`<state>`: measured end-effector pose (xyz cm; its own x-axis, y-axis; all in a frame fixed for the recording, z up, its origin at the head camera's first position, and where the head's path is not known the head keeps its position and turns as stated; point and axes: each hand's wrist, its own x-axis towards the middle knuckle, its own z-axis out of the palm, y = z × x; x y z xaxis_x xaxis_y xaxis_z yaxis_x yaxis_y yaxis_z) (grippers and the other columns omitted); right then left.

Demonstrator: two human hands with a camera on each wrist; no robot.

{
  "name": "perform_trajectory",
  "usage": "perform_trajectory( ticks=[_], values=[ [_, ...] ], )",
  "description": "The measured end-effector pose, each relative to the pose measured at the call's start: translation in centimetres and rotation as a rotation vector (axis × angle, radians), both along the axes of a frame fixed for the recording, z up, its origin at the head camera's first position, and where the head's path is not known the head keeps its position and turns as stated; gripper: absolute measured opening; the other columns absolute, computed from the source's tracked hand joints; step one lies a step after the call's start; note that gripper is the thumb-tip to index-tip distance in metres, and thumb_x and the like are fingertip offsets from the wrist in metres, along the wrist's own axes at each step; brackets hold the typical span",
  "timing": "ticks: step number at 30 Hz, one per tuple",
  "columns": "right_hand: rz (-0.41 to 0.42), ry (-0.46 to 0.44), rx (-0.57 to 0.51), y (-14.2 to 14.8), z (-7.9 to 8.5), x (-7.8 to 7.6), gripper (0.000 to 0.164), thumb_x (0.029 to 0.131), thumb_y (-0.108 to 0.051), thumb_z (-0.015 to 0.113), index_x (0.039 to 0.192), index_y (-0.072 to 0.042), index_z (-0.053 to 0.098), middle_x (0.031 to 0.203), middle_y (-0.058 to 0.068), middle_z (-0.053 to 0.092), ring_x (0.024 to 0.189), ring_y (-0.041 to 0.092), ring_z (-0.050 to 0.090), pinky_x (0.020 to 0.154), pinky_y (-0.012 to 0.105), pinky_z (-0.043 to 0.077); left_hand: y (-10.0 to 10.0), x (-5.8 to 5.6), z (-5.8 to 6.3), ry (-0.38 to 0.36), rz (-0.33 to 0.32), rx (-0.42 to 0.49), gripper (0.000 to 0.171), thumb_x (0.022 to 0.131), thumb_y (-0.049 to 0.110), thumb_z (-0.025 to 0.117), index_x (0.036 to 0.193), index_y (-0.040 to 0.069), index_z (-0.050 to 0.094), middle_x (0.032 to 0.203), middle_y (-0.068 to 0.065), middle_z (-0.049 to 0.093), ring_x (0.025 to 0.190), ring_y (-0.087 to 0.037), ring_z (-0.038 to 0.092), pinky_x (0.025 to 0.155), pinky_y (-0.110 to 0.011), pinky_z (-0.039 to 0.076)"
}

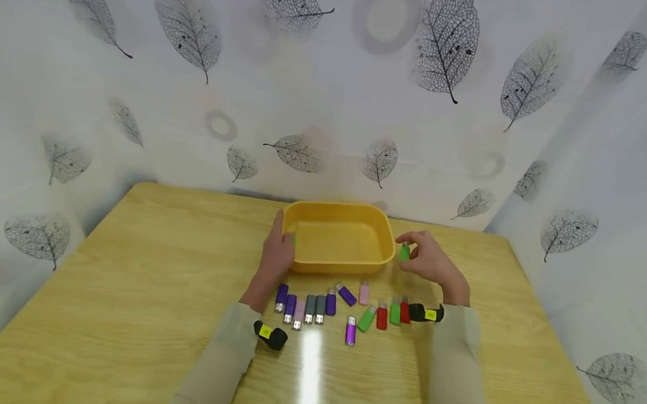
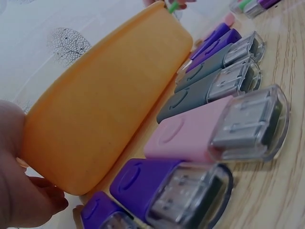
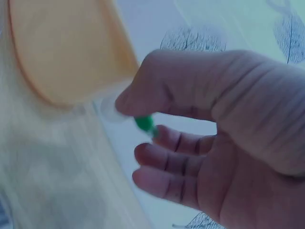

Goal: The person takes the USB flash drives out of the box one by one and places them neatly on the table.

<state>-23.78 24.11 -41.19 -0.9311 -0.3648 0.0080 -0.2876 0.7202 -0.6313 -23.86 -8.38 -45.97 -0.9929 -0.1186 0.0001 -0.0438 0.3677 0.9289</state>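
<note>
A yellow plastic basin (image 1: 337, 266) stands near the back of the table. My left hand (image 1: 278, 251) grips its left end, thumb at the rim and fingers around the outside; the left wrist view shows those fingers (image 2: 45, 200) low against the wall. A small bit of green (image 1: 293, 239) shows beside that thumb, mostly hidden. Just off the basin's right end, my right hand (image 1: 429, 262) pinches a green USB stick (image 1: 405, 251) between thumb and fingers. In the right wrist view the same green stick (image 3: 144, 124) shows below the thumb, partly covered.
In front of the basin lie several capped USB sticks: purple (image 1: 290, 308), pink (image 1: 299, 314), grey (image 1: 310, 308), green (image 1: 367, 318) and red (image 1: 382, 317). A shiny purple one (image 1: 350, 331) lies nearest the front. A leaf-patterned curtain (image 1: 327, 107) hangs behind the wooden table (image 1: 137, 314).
</note>
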Motion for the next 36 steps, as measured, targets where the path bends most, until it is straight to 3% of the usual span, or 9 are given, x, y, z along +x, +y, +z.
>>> perform_trajectory(
  ticks=[6,11,17,22,27,36],
  values=[
    [-0.035,-0.039,0.106,0.9,-1.8,-0.6,0.043,0.068,-0.002,0.066,0.110,0.004,0.057,0.106,0.026,0.045,0.088,0.033,0.040,0.071,0.045,0.043,0.2,0.1,0.4,-0.013,-0.008,0.030,0.054,0.098,0.012,0.030,0.147,0.011,0.009,0.153,-0.014,0.016,0.133,-0.025,0.018,0.111,-0.044,0.016],
    [-0.069,-0.090,0.182,1.0,-2.2,-0.5,0.045,0.064,-0.001,0.066,0.108,0.004,0.057,0.107,0.028,0.044,0.091,0.035,0.040,0.073,0.048,0.044,0.1,0.1,0.6,-0.013,-0.017,0.045,0.055,0.097,0.012,0.030,0.147,0.011,0.007,0.153,-0.014,0.014,0.134,-0.024,0.016,0.111,-0.043,0.014],
    [-0.045,-0.089,0.197,1.3,-2.8,-0.6,0.047,0.062,0.000,0.065,0.108,0.004,0.058,0.107,0.028,0.047,0.093,0.035,0.040,0.078,0.051,0.044,0.1,-0.1,0.4,-0.018,-0.026,0.058,0.055,0.097,0.013,0.029,0.148,0.013,0.006,0.154,-0.013,0.013,0.134,-0.023,0.015,0.111,-0.043,0.014],
    [-0.034,-0.072,0.187,1.3,-3.2,-0.7,0.047,0.060,0.001,0.064,0.107,0.005,0.058,0.103,0.025,0.049,0.090,0.033,0.040,0.072,0.046,0.043,-0.1,0.2,0.2,-0.014,-0.028,0.059,0.056,0.097,0.012,0.030,0.148,0.011,0.007,0.153,-0.015,0.015,0.133,-0.025,0.018,0.111,-0.046,0.015],
    [-0.036,-0.116,0.198,1.1,-3.7,-0.3,0.050,0.059,0.001,0.064,0.109,0.003,0.058,0.103,0.024,0.050,0.088,0.031,0.041,0.070,0.041,0.041,-0.2,0.7,-0.1,-0.045,-0.024,0.052,0.056,0.097,0.012,0.030,0.148,0.013,0.007,0.153,-0.014,0.015,0.133,-0.024,0.018,0.111,-0.046,0.015],
    [-0.051,-0.167,0.203,1.2,-2.8,-1.5,0.050,0.062,0.002,0.064,0.112,0.001,0.057,0.110,0.023,0.049,0.095,0.033,0.039,0.078,0.046,0.042,0.0,-0.4,0.3,-0.032,-0.029,0.058,0.056,0.098,0.014,0.029,0.148,0.017,0.006,0.154,-0.011,0.016,0.129,-0.023,0.025,0.110,-0.045,0.017]
  ],
)
